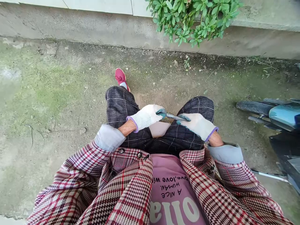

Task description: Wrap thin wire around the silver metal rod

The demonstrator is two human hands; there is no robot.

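My left hand, in a white knit glove with teal fingertips and a purple cuff, is closed round one end of a slim grey metal tool. At the other end, my right hand in a matching glove grips it, fingers lying along its length. The tool spans the gap between both hands, roughly level over my lap. A ribbed, coil-like part shows near the left glove; the gloves cover the ends, so its exact kind cannot be made out. Beneath it, a pale flat surface shows between my thighs in dark checked trousers.
A leafy green shrub overhangs the low concrete wall ahead. At right stands a parked two-wheeler, partly cut off by the frame. The dirt ground carries moss and twigs. One red shoe is stretched forward.
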